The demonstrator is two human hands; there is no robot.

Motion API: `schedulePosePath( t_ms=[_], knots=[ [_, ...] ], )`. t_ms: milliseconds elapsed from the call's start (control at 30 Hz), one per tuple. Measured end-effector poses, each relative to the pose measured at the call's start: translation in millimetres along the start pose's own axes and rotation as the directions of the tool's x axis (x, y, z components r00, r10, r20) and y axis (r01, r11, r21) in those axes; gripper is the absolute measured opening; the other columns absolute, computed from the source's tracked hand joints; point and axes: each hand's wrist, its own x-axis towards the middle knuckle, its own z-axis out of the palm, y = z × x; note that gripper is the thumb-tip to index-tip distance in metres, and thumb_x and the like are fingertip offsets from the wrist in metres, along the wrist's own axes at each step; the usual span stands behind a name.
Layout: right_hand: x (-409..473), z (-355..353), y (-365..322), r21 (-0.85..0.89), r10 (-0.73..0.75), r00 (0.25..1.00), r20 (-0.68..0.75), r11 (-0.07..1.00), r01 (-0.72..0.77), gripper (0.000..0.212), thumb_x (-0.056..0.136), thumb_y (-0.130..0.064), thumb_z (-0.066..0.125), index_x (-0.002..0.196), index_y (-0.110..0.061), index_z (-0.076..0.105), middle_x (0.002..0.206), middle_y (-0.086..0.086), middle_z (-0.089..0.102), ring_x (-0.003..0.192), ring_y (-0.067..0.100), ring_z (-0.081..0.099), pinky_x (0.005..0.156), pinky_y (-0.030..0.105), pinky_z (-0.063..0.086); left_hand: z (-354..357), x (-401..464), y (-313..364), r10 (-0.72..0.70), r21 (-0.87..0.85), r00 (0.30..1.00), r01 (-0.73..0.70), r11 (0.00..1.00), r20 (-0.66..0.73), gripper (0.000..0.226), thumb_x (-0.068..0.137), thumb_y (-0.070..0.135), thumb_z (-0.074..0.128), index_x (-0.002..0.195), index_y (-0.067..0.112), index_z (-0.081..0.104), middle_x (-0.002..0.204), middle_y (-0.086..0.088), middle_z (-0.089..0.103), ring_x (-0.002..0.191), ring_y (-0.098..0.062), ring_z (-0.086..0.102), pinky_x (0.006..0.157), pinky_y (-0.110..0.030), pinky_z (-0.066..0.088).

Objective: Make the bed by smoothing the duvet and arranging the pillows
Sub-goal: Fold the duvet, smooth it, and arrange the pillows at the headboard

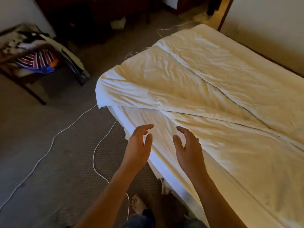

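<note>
White cord (97,155) is laid in loops across the grey carpet (49,162) nearest the viewer, beside a bare foot (137,205). Both hands are held above the near edge of the bed (164,165), apart from each other. The left hand (138,147) is presented with fingers (147,127) loosely spread and nothing gripped. The right hand (189,150) is likewise spread, its fingers (182,130) slightly curved and nothing held. The cream duvet (189,83) is spread over the bed beyond the hands, creased, with its near corner overhanging the left side. A chair (32,63) piled with clothes (37,60) is located further left.
</note>
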Motion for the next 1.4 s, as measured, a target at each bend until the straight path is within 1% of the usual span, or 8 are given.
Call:
schedulePosePath(
  t_ms=[100, 267, 600, 767, 933, 1100, 1267, 1400],
  knots=[
    [14.4, 40.8, -39.9, 0.028, -0.045, 0.997, 0.067, 0.999, 0.043, 0.038, 0.098, -0.031, 0.055, 0.136, -0.03, 0.053, 0.139, -0.009, 0.055, 0.132, 0.017, 0.046, 0.111, 0.032, 0.029, -53.9, 17.7, -20.0, -0.051, -0.036, 0.996, 0.048, 0.998, -0.076, 0.03, 0.102, 0.023, 0.047, 0.128, 0.032, 0.058, 0.111, -0.007, 0.064, 0.099, -0.029, 0.061, 0.065, -0.023, 0.041],
    [58.7, 102.5, -93.8, 0.068, -0.11, 0.987, 0.113, 0.992, 0.103, 0.04, 0.097, -0.031, 0.057, 0.137, -0.031, 0.051, 0.142, -0.009, 0.054, 0.135, 0.017, 0.045, 0.11, 0.035, 0.037, -121.0, 62.0, -41.8, -0.086, -0.045, 0.971, 0.078, 0.996, -0.221, 0.03, 0.101, 0.018, 0.05, 0.125, 0.031, 0.059, 0.106, 0.0, 0.066, 0.083, -0.004, 0.062, 0.064, -0.031, 0.052],
    [201.5, 216.8, -177.5, 0.166, -0.177, 0.97, 0.167, 0.975, 0.149, 0.042, 0.098, -0.029, 0.058, 0.139, -0.029, 0.05, 0.145, -0.007, 0.052, 0.136, 0.014, 0.046, 0.112, 0.031, 0.036, -209.4, 218.9, -90.0, -0.144, -0.075, 0.942, 0.127, 0.989, -0.303, 0.03, 0.101, 0.019, 0.051, 0.126, 0.035, 0.057, 0.103, 0.015, 0.062, 0.085, 0.01, 0.06, 0.069, -0.009, 0.05],
    [271.2, 252.9, -218.9, 0.134, -0.179, 0.964, 0.195, 0.979, 0.154, 0.043, 0.098, -0.028, 0.059, 0.14, -0.024, 0.05, 0.144, -0.005, 0.053, 0.135, 0.014, 0.046, 0.111, 0.03, 0.036, -240.9, 292.9, -98.6, -0.147, -0.072, 0.948, 0.132, 0.989, -0.283, 0.03, 0.101, 0.021, 0.051, 0.125, 0.039, 0.055, 0.12, 0.01, 0.061, 0.098, 0.003, 0.062, 0.069, -0.012, 0.053],
    [336.4, 302.3, -248.9, 0.072, -0.154, 0.97, 0.188, 0.987, 0.142, 0.045, 0.097, -0.027, 0.06, 0.141, -0.021, 0.05, 0.144, 0.0, 0.054, 0.134, 0.019, 0.048, 0.113, 0.04, 0.039, -279.0, 362.8, -137.2, -0.19, -0.032, 0.953, 0.188, 0.982, -0.235, 0.033, 0.1, 0.023, 0.052, 0.125, 0.045, 0.052, 0.131, 0.008, 0.059, 0.114, -0.009, 0.059, 0.09, -0.042, 0.057],
    [379.5, 380.2, -246.5, -0.026, -0.005, 0.98, 0.199, 1.0, 0.01, 0.056, 0.097, -0.032, 0.058, 0.148, -0.026, 0.038, 0.149, -0.003, 0.046, 0.14, 0.02, 0.037, 0.115, 0.046, 0.034, -312.5, 430.2, -211.9, -0.221, 0.058, 0.967, 0.23, 0.972, -0.123, 0.033, 0.1, 0.023, 0.05, 0.13, 0.037, 0.051, 0.128, 0.007, 0.059, 0.108, -0.016, 0.062, 0.081, -0.028, 0.051],
    [425.5, 470.0, -237.0, -0.183, 0.154, 0.973, 0.17, 0.975, -0.123, 0.058, 0.096, -0.035, 0.059, 0.148, -0.028, 0.036, 0.151, -0.001, 0.044, 0.142, 0.021, 0.035, 0.117, 0.045, 0.03, -329.0, 509.8, -299.5, -0.271, 0.043, 0.961, 0.269, 0.962, 0.051, 0.032, 0.102, 0.021, 0.047, 0.131, 0.033, 0.052, 0.131, 0.004, 0.059, 0.1, -0.018, 0.064, 0.075, -0.033, 0.054],
    [457.4, 539.4, -215.7, -0.295, 0.235, 0.953, 0.192, 0.94, -0.172, 0.063, 0.095, -0.037, 0.061, 0.151, -0.025, 0.034, 0.153, 0.003, 0.042, 0.143, 0.023, 0.035, 0.119, 0.048, 0.027, -330.4, 576.7, -387.5, -0.441, 0.046, 0.893, 0.438, 0.898, 0.095, 0.035, 0.101, 0.017, 0.045, 0.135, 0.018, 0.053, 0.127, -0.003, 0.061, 0.093, -0.014, 0.057, 0.075, -0.027, 0.043]
  ],
)
